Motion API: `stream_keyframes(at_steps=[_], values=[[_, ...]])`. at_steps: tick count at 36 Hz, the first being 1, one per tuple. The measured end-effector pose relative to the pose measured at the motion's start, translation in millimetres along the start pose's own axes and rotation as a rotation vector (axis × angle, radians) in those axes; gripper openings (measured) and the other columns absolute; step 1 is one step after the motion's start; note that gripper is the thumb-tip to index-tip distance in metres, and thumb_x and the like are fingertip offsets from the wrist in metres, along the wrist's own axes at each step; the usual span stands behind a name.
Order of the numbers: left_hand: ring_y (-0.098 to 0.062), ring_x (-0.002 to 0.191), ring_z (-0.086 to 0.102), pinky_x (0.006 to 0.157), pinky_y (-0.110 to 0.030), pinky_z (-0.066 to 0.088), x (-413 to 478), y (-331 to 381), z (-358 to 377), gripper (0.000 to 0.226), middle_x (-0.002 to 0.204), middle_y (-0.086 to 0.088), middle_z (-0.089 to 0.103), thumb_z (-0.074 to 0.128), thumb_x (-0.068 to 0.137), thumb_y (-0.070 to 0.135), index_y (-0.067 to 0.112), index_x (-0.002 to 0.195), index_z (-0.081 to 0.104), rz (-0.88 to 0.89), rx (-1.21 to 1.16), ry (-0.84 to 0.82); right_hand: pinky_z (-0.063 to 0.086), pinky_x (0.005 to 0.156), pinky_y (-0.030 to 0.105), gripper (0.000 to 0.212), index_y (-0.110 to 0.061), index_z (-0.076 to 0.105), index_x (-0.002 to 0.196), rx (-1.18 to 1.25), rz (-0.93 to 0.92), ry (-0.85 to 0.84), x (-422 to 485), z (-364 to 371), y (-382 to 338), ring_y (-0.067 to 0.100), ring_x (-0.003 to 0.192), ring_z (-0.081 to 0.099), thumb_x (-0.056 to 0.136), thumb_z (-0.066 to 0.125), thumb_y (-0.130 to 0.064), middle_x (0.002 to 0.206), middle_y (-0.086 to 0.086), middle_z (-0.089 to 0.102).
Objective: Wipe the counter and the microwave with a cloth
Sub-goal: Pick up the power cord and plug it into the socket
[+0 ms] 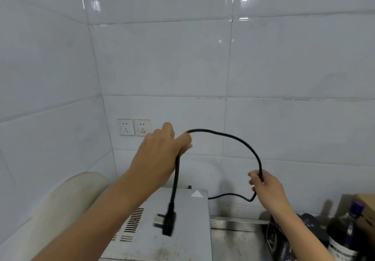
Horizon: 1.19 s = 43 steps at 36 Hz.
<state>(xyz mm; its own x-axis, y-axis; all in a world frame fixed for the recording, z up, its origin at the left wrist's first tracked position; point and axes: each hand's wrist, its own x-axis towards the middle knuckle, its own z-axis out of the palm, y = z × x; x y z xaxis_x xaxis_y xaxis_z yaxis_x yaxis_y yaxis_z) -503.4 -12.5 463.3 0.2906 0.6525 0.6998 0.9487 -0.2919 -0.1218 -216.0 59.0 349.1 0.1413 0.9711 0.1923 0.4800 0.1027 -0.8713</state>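
You're holding the black rubber power cord (233,137) w/ both hands, up in front of the glossy white tiled wall (182,58). Your L hand (162,151) is curling its fingers round the cord near the plug end. The black three-pin plug (167,222) is dangling below it on a short straight length, hanging over the microwave top and looking blurred. Your R hand (265,187) is gripping the cord further along, fingers closed round it, lower than the L and well apart from it. Btwn the two hands the cord is arching up and over. Below your R hand it's dipping, then running left to the back edge of the grey metal microwave (182,240).

The microwave is sitting at bottom centre, w/ dark vent slots (132,220) on its top and a white triangle sticker (196,193) near the rear R corner. Your L forearm is crossing over it. The scuffed stainless steel counter (233,238) is lying just R of the microwave, running back to the wall.

Two white wall sockets (125,128) are sitting side by side on the tiles, just L of your L hand. At far R a dark glass bottle w/ a blue cap (343,232) is standing in front of a brown cardboard box (365,206). A cream rounded object (67,200) is sitting L of the microwave; can't tell what it is.
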Motion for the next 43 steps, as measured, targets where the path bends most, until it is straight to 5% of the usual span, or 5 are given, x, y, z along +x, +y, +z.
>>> stream_keyframes(at_steps=[12,21,26,32,43], values=[[-0.022,0.069,0.053,0.059,-0.034,0.045,75,113,-50,0.029,0.090,0.000,0.055,0.044,0.107,0.039,0.020,0.110,0.066,0.237,-0.354,0.266,0.051,0.075,0.017,0.070,-0.025,0.055,0.128,0.113,-0.226,-0.444,-25,35,-81,-0.003,0.085,0.066,0.071,0.058,-0.066,0.117,-0.009,0.064],[-0.023,0.073,0.038,0.072,-0.036,0.022,124,127,-29,0.028,0.080,0.001,0.040,0.043,0.107,0.040,0.024,0.109,0.066,0.221,0.128,0.215,0.056,0.076,0.042,0.022,-0.057,0.065,0.094,0.350,-0.362,-0.428,-56,65,-121,0.012,0.088,0.069,0.087,0.067,-0.036,0.094,-0.012,0.072],[-0.020,0.059,0.046,0.067,-0.033,0.027,91,75,2,0.016,0.062,0.005,0.055,0.079,0.079,0.036,0.029,0.073,0.066,0.258,0.347,0.056,0.053,0.087,0.033,0.122,-0.056,0.024,0.140,1.115,-0.154,-0.109,-49,58,-100,0.017,0.097,0.072,0.039,0.087,-0.083,0.121,-0.007,0.073],[-0.022,0.070,0.040,0.057,-0.034,0.031,43,29,54,0.030,0.082,-0.005,0.052,0.054,0.095,0.031,0.015,0.071,0.063,0.153,-0.011,0.037,0.037,0.063,0.028,0.066,-0.006,0.067,0.098,1.240,0.012,-0.025,-32,42,-104,0.019,0.066,0.055,0.105,0.031,-0.060,0.101,0.011,0.064],[-0.014,0.082,0.055,0.079,-0.036,0.048,-19,-43,108,0.028,0.083,0.007,0.058,0.051,0.108,0.038,0.018,0.090,0.057,-0.064,-0.590,-0.390,0.021,0.049,0.027,0.055,-0.014,0.051,0.075,0.952,-0.059,-0.253,-13,24,-161,0.016,0.044,0.030,0.108,0.034,-0.054,0.064,0.002,0.053]])
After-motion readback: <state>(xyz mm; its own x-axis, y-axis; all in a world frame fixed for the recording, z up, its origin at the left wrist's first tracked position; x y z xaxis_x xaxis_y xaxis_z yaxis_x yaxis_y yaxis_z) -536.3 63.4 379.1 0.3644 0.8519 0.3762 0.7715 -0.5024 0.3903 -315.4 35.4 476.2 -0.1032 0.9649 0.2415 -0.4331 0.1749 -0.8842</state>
